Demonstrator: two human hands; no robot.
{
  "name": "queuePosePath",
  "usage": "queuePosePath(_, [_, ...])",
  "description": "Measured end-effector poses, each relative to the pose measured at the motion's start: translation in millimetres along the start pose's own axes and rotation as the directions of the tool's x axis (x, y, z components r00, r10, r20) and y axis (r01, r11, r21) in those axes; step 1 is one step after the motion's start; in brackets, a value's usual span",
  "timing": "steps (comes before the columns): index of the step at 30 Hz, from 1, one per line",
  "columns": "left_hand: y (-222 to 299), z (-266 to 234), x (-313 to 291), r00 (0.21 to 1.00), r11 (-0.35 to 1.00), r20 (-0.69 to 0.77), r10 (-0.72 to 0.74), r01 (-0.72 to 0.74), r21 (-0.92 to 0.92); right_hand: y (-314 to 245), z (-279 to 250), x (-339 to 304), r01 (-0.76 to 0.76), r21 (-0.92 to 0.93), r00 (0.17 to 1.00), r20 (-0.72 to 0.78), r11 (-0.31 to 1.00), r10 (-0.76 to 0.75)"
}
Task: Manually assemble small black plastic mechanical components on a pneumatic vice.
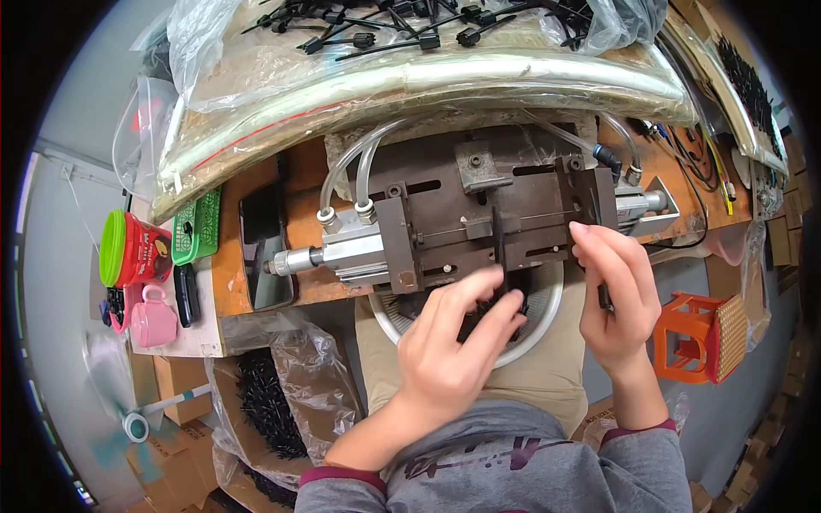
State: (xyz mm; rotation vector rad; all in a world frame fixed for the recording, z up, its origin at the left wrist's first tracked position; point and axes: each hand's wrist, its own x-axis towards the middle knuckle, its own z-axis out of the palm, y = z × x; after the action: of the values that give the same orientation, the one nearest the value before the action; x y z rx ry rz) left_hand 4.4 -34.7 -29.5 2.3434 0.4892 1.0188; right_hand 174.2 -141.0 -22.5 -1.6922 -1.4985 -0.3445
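Observation:
A dark metal fixture (445, 171) lies in front of me, with a pneumatic cylinder at each end. A slim black plastic piece (499, 235) sits at its middle, in line with two thin metal pins. Just below that piece is my left hand (449, 342), thumb and forefinger apart, fingertips close to its near end; whether they touch it I cannot tell. My right hand (620, 295) hovers by the fixture's right block, fingers curled around a small dark piece (605, 296), mostly hidden in the palm. On my lap, a white-rimmed basin (554, 312) holds black pieces.
Behind the fixture, a plastic-lined tray (428, 81) bears several black stemmed pieces. A phone (263, 244), green basket (198, 227), red tub (141, 248) and pink mug (155, 321) stand left. An orange stool (688, 338) is at right; clear air hoses (363, 167) arch over the fixture.

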Motion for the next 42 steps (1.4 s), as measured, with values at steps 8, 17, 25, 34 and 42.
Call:
queuePosePath(8, [-12,22,8,0.992,0.930,0.091,0.090,-0.117,0.348,-11,-11,5,-0.058,0.187,0.996,0.077,0.981,0.045])
queuePosePath(17, [-12,6,18,0.972,0.926,0.219,0.086,-0.159,0.342,-9,-15,-2,-0.121,0.253,0.982,0.169,0.960,0.079])
queuePosePath(25, [-25,-43,123,0.944,0.939,-0.150,0.294,-0.256,0.232,-13,8,-6,-0.022,0.078,0.946,0.325,0.997,-0.004])
queuePosePath(34, [-84,-41,207,0.985,0.938,0.077,-0.157,0.124,0.323,-17,25,9,0.126,-0.118,0.920,0.386,0.985,-0.072])
queuePosePath(42, [-45,-58,148,0.993,0.979,-0.012,0.119,-0.115,0.167,-6,8,59,-0.006,0.150,0.936,0.348,0.989,-0.047])
